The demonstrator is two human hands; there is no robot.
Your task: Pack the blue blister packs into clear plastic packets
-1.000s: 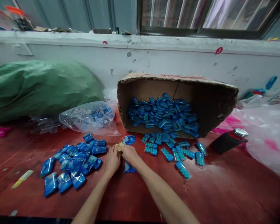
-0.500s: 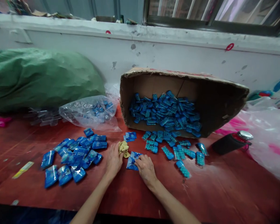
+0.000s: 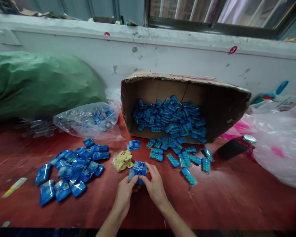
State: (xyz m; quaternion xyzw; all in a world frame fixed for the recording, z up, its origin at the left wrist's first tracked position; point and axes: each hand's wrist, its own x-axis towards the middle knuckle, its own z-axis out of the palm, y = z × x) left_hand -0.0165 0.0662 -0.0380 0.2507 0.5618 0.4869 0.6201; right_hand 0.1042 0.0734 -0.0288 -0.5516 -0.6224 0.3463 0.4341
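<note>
– What is held?
– A blue packet [image 3: 138,170] is pinched between the left hand [image 3: 125,194] and the right hand [image 3: 155,187], both closed on it, above the red table [image 3: 224,197].
– Where exactly?
– Just beside a yellow cloth [image 3: 122,160], near the tipped cardboard box [image 3: 219,108].

So I'm looking at a red-brown wooden tabletop [image 3: 236,204] with a tipped-over brown cardboard box [image 3: 219,98] sitting at the back, spilling little blue blister packs [image 3: 170,117] out front. A heap of shiny blue foil sachets [image 3: 71,168] is lying off to one side, and a crumpled yellow cloth [image 3: 122,160] is resting just beside it. A clear plastic bag [image 3: 88,120] is slumping near a big green woven sack [image 3: 39,84]. A black bottle with a silver cap [image 3: 235,147] is lying on its side.
</note>
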